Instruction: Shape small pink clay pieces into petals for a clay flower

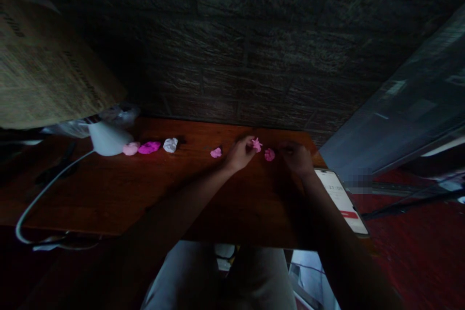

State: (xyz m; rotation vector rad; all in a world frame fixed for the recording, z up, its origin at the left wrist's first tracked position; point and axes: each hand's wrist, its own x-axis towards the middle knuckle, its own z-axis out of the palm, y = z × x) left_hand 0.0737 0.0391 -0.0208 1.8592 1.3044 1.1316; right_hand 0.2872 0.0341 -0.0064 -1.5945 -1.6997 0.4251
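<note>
Between the fingertips of my left hand [240,154] is a small crumpled piece of pink paper [256,145], raised at the far side of the wooden table. Just right of it lies another crumpled pink paper [269,155], between my two hands. My right hand [297,156] is close by on the right, its fingers curled in shadow; whether anything is in them is hidden. To the left of my left hand rests a third pink paper piece [216,152]. Farther left are a white crumpled paper ball [170,145], a magenta one [149,147] and a pale pink one [131,148].
A lamp with a white base [109,138] and a newsprint shade [54,63] stands at the left, its cable running over the table's front edge. A phone with a lit screen [343,201] lies at the right edge. A dark block wall [225,48] rises behind the table [145,193].
</note>
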